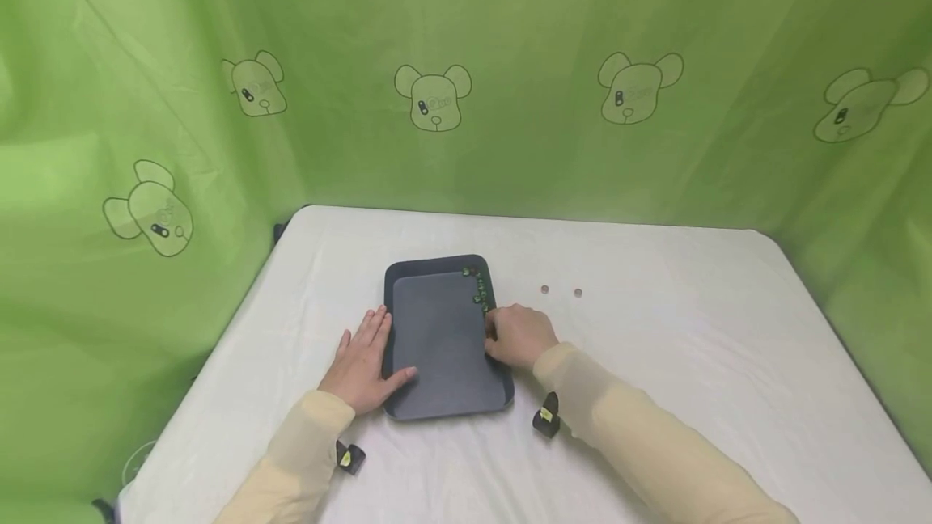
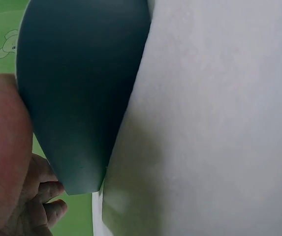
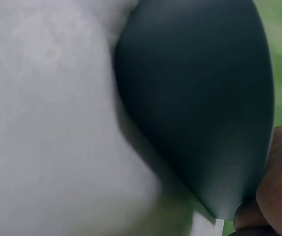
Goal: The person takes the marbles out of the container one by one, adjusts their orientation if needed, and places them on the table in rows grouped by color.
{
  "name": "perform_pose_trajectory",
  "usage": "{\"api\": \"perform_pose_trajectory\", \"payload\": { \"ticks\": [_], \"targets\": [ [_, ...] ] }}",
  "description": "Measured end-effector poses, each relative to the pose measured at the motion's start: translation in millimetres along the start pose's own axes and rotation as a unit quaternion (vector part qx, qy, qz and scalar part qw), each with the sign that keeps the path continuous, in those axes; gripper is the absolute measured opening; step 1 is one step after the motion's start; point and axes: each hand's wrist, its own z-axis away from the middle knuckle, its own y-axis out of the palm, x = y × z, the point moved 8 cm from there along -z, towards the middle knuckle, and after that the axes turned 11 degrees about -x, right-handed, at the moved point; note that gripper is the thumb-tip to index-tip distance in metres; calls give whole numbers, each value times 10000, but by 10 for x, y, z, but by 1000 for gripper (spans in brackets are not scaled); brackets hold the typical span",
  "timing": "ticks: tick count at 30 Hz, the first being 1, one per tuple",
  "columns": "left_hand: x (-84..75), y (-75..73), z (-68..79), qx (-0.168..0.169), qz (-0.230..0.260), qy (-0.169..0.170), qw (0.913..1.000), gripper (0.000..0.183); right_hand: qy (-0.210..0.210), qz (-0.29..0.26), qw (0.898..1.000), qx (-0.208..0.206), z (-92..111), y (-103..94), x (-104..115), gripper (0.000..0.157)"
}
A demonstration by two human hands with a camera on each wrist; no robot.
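A dark grey rectangular tray (image 1: 437,338) lies on the white-covered table. Its left rim is under my left hand (image 1: 362,366), whose fingers are stretched out along the outside with the thumb over the inside. In the left wrist view the same hand (image 2: 27,196) rests against the tray's outer wall (image 2: 81,88). At the right rim my right hand (image 1: 518,335) has curled fingers reaching inside; whether they pinch anything is hidden. Just beyond those fingertips, several small shiny green pieces (image 1: 480,285) line the tray's right inner edge. The right wrist view shows the hand (image 3: 281,182) beside the tray wall (image 3: 200,98).
Two small round pieces, one (image 1: 544,289) nearer the tray and another (image 1: 578,293) farther right, lie on the white table cover (image 1: 692,330). A green curtain (image 1: 524,160) with bear-head drawings hangs behind the table and at its sides.
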Motion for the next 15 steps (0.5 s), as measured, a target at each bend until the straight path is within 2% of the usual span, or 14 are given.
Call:
{"api": "perform_pose_trajectory", "payload": {
  "ticks": [8, 15],
  "targets": [
    [9, 6, 4, 60, 21, -43, 10000, 98, 201, -164, 9996, 94, 19, 13, -4, 8],
    [4, 2, 10, 84, 39, -65, 9999, 98, 236, -172, 9993, 241, 4, 12, 3, 14]
  ]
}}
